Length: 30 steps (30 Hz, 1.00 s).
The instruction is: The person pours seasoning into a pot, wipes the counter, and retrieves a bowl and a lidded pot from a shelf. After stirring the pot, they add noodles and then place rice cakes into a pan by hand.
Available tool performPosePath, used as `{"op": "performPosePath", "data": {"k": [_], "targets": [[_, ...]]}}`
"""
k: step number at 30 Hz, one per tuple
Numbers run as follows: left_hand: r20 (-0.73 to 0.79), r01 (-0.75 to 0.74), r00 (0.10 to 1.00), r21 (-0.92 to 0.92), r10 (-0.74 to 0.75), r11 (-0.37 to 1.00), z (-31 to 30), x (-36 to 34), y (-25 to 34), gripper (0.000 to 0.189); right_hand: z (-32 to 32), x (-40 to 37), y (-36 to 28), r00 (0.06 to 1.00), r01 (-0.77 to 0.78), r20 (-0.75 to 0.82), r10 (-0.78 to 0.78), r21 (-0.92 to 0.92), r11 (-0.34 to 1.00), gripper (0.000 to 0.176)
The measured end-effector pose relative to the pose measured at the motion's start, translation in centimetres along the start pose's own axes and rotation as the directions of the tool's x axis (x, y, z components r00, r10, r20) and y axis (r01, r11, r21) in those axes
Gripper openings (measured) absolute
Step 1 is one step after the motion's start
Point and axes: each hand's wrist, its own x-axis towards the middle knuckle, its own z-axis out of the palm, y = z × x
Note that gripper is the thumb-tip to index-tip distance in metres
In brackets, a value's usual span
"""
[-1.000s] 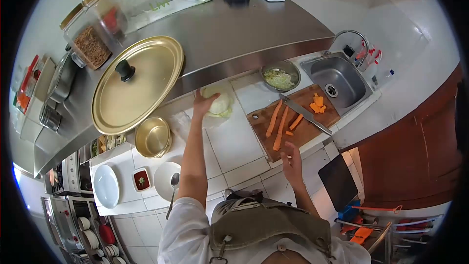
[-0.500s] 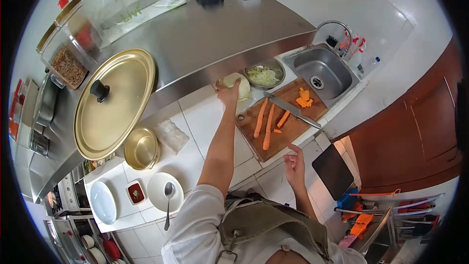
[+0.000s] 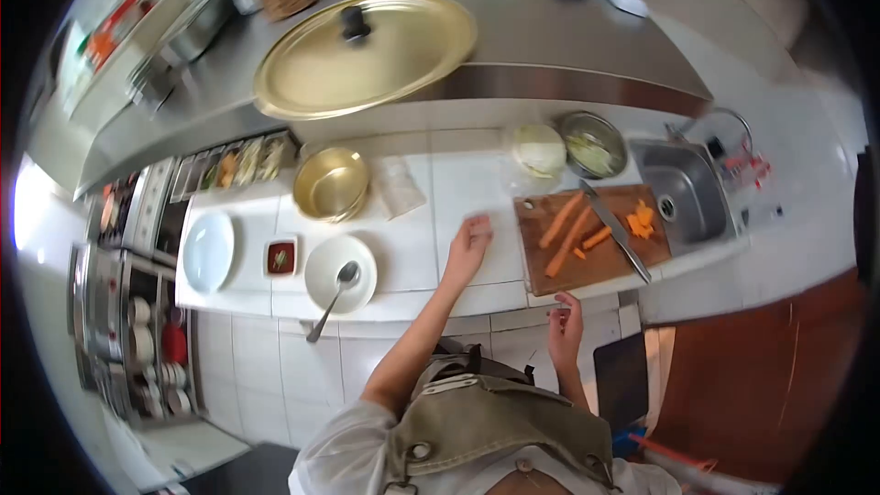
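Observation:
My left hand [image 3: 471, 238] hovers over the white tiled counter, left of the wooden cutting board [image 3: 541, 280], empty and loosely open. My right hand [image 3: 566, 323] is just off the board's front edge, its fingers partly bent and apart, holding nothing. Several peeled carrots [image 3: 570, 236] lie on the board beside a knife [image 3: 616, 231] with its handle towards the front edge. Cut orange pieces [image 3: 642, 220] are heaped at the right of the board. Behind the board, a pale cabbage [image 3: 539, 151] in clear plastic sits next to a metal bowl [image 3: 621, 165] of shredded vegetable.
A sink [image 3: 701, 197] adjoins the board on the right. Leftward stand a gold pot [image 3: 332, 185], a white bowl [image 3: 321, 284] with a spoon [image 3: 334, 301], a sauce dish [image 3: 281, 258] and a pale plate [image 3: 209, 252]. A gold lid [image 3: 403, 46] overhangs the raised steel shelf [image 3: 559, 27].
My left hand has let go of the cabbage and moved back towards me, left of the board. The view has turned left. My right hand stays near the board's front edge.

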Motion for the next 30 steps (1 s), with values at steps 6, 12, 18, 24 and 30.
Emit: {"op": "performPosePath", "data": {"k": [6, 12, 18, 24, 30], "targets": [[0.159, 0.328, 0.908, 0.306, -0.388, 0.893, -9.3, -20.8, 2.0, 0.032, 6.3, 1.7, -1.6, 0.874, 0.242, 0.398, -0.280, 0.144, 0.959, 0.020], [-0.317, 0.558, 0.829, 0.511, -0.461, 0.653, -15.1, -32.4, 2.7, 0.036, 18.8, 7.9, -4.6, 0.636, 0.702, 0.465, -0.616, -0.018, 0.712, 0.021], [-0.558, 0.631, 0.745, 0.416, -0.364, 0.654, -19.7, -35.6, 0.0, 0.036, 33.8, 16.2, -4.6, 0.634, 0.770, 0.465, -0.618, -0.310, 0.558, 0.057], [-0.474, 0.746, 0.665, 0.468, -0.578, 0.474, -26.2, -39.8, -4.2, 0.041, 34.6, 24.0, -1.6, 0.878, 0.477, 0.305, -0.368, -0.624, 0.619, 0.051], [-0.436, 0.778, 0.601, 0.513, -0.670, 0.363, -34.3, -40.5, -6.3, 0.050, 25.4, 16.3, -2.2, 0.837, 0.548, 0.452, -0.309, -0.697, 0.463, 0.050]]}}
